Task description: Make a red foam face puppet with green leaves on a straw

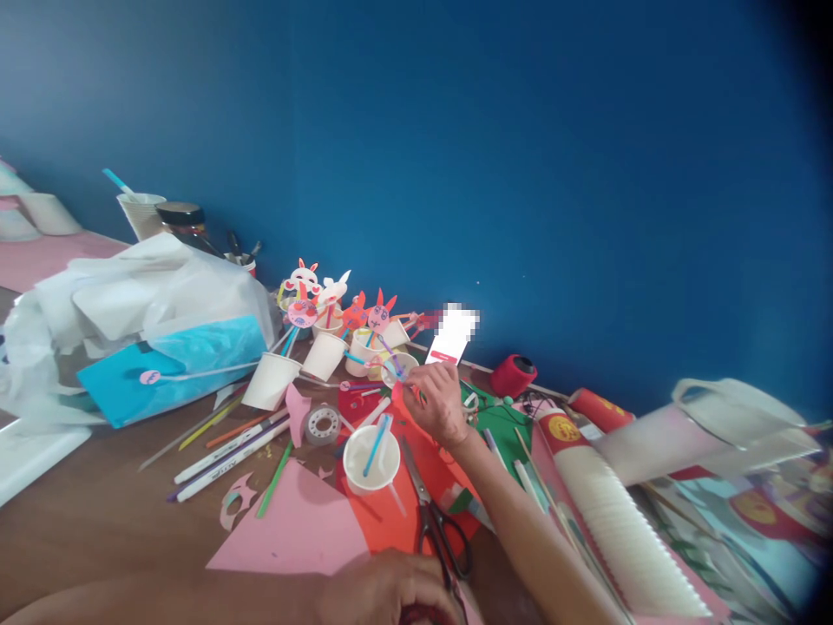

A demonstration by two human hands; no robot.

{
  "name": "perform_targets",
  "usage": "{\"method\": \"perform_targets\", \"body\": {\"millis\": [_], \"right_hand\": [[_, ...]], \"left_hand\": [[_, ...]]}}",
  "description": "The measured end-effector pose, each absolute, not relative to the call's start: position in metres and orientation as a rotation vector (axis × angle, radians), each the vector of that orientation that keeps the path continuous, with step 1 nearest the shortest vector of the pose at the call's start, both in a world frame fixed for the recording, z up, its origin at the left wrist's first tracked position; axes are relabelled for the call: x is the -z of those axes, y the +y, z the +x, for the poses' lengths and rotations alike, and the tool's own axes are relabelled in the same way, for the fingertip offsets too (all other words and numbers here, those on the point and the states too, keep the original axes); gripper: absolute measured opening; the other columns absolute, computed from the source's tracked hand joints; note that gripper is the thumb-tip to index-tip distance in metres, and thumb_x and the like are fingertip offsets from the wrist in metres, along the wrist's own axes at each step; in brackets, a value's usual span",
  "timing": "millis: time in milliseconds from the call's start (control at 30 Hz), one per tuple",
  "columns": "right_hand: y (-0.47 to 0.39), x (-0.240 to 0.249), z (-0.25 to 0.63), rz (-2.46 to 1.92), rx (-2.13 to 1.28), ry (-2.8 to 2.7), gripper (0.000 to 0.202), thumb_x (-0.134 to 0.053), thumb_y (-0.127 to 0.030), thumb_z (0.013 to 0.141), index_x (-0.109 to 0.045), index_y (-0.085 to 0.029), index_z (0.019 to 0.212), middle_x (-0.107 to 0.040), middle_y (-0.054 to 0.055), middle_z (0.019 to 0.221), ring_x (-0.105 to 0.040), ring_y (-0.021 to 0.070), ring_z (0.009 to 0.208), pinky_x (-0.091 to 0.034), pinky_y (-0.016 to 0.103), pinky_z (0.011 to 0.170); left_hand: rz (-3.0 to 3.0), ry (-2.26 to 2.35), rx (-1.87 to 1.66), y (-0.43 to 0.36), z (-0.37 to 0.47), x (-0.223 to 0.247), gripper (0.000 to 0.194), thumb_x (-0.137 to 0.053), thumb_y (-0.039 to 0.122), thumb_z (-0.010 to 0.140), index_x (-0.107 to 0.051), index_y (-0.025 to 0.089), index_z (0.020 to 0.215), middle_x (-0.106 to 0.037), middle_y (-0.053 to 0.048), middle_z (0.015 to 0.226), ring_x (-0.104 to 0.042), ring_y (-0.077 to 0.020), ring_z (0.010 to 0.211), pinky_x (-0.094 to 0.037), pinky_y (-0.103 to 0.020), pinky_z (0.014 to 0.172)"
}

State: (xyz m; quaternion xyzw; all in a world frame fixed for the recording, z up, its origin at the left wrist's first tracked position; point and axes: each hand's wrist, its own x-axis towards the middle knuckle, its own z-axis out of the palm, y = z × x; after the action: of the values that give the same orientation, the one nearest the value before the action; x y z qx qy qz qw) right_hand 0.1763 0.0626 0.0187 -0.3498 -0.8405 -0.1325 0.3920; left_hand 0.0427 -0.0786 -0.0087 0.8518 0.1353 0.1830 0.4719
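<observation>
My right hand (439, 404) reaches over the orange paper (383, 451), its fingers curled close to a small paper cup (398, 369); what its fingertips hold, if anything, is hidden. At the bottom edge my left hand (396, 586) has its fingers curled round something dark that I cannot make out. Black-handled scissors (426, 508) lie between the hands with the blades pointing away. A white paper cup (371, 457) with a blue straw (376, 447) in it stands left of the scissors. Pink paper (296, 525) lies to its left.
Behind are paper cups with rabbit faces on straws (379, 314) and a lit phone (452, 334). Tape (323, 424), white markers (227, 456) and a blue packet (175, 369) lie left. A red spool (514, 376) and a long stack of cups (618, 512) lie right, before the blue wall.
</observation>
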Motion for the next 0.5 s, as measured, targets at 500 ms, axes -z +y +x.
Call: {"method": "perform_targets", "body": {"millis": [500], "right_hand": [[0.052, 0.0, 0.173, -0.822, 0.424, -2.3, 0.008, -0.052, -0.018, 0.081, -0.055, -0.022, 0.087, -0.063, 0.001, 0.086, -0.052, 0.0151, 0.079, -0.028, 0.034, 0.076]], "left_hand": [[2.008, 0.318, -0.426, -0.075, 0.045, 0.021, 0.018, -0.049, 0.024, 0.08, -0.064, 0.019, 0.088, -0.056, -0.001, 0.075, -0.05, -0.0082, 0.063, -0.039, -0.012, 0.054]]}}
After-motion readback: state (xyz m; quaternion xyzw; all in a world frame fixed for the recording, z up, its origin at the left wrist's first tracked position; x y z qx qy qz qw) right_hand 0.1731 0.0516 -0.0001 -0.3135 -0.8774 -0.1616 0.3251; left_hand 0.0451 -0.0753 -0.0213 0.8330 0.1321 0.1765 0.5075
